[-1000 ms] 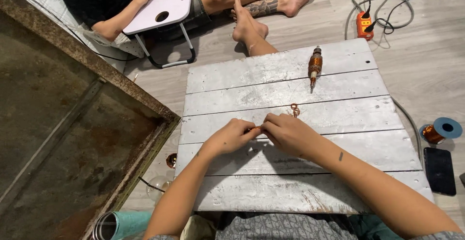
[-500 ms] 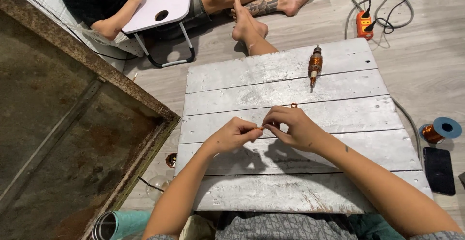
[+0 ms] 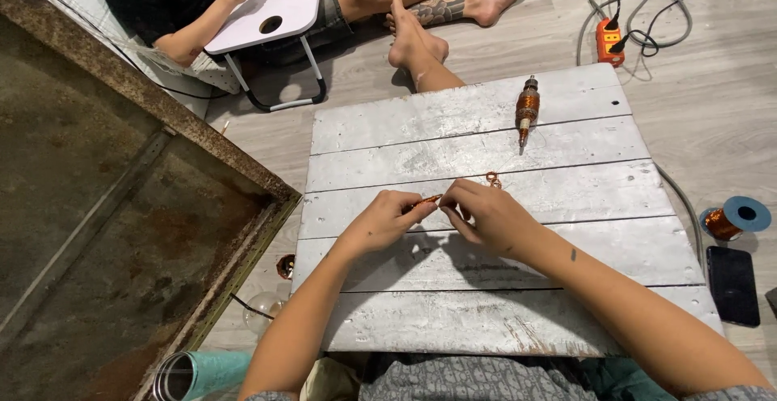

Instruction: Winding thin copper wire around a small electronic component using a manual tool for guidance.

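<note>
My left hand [image 3: 387,217] and my right hand [image 3: 483,214] meet over the middle of a low table of white painted planks [image 3: 566,199]. Between their fingertips they pinch a short piece of copper wire [image 3: 426,201]. A small copper wire coil [image 3: 492,179] lies on the planks just beyond my right hand. Farther back on the table rests a motor armature [image 3: 527,110] wound with copper wire, its shaft pointing toward me.
Another person sits on the floor beyond the table with bare feet [image 3: 417,37] near its far edge, working at a small white folding tray [image 3: 271,8]. A rusty metal panel [image 3: 105,231] fills the left. A copper wire spool [image 3: 732,217], black phone [image 3: 732,284] and orange power strip [image 3: 609,42] lie right.
My right hand has shifted slightly left and closer to my left hand, leaving the small coil uncovered beyond it. The wire stays pinched between both hands.
</note>
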